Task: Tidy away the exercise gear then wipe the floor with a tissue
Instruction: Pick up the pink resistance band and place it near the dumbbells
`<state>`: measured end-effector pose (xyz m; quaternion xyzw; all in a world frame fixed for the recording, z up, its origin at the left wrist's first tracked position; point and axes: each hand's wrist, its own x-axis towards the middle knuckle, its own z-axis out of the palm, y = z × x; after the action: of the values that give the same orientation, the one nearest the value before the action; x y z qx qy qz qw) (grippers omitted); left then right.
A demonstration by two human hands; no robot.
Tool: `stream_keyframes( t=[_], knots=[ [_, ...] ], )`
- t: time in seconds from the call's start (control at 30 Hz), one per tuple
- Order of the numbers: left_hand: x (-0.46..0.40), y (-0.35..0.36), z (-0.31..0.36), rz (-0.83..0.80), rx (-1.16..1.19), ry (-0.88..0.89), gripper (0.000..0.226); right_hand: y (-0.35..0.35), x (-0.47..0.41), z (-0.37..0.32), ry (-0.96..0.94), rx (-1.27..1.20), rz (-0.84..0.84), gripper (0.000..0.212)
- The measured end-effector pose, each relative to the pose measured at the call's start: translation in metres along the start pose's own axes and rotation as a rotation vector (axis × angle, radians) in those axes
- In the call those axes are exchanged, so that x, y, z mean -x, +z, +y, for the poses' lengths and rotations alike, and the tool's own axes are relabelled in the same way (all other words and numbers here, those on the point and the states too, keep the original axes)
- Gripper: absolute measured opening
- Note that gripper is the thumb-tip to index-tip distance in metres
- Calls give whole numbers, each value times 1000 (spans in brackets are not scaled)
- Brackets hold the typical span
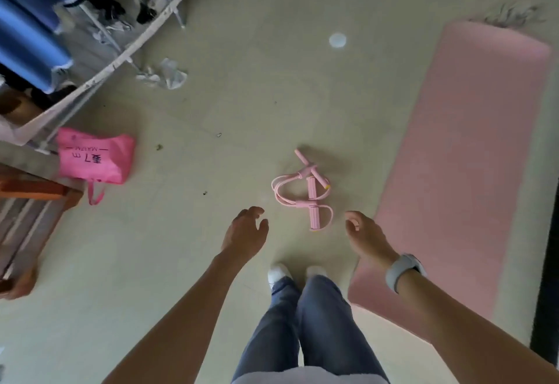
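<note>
Nearby, pink bag — print unreadable — beside resistance band.

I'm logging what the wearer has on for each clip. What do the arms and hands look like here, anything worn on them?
Both forearms are bare, with no sleeves in view. The left hand wears nothing that shows: no glove, ring or band. The right hand is also ungloved, but its wrist carries a light grey watch-like band with a rounded pale face. No markings can be made out on it.
</note>
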<state>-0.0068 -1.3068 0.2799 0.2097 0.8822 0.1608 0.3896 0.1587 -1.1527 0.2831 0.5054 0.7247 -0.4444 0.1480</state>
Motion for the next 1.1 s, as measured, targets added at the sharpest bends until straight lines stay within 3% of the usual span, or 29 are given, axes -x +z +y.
stream_keyframes(
  t=[0.27,0.57,0.8,0.97,1.1],
  knots=[
    [-165,23,19,-153,48,-94,37,11,-157,9,195,-44,-45,37],
    [-365,146,-45,-312,-1,-208,41,118,-387,83,262,115,-99,33],
    [-491,246,-112,-308,-124,-9,47,210,-555,149,226,343,90,43],
    [-532,270,-135,-332,-161,25,55,238,-599,170,252,476,122,34],
    [-534,259,-136,-333,-187,48,69,229,-579,156,151,298,162,32]
  ],
)
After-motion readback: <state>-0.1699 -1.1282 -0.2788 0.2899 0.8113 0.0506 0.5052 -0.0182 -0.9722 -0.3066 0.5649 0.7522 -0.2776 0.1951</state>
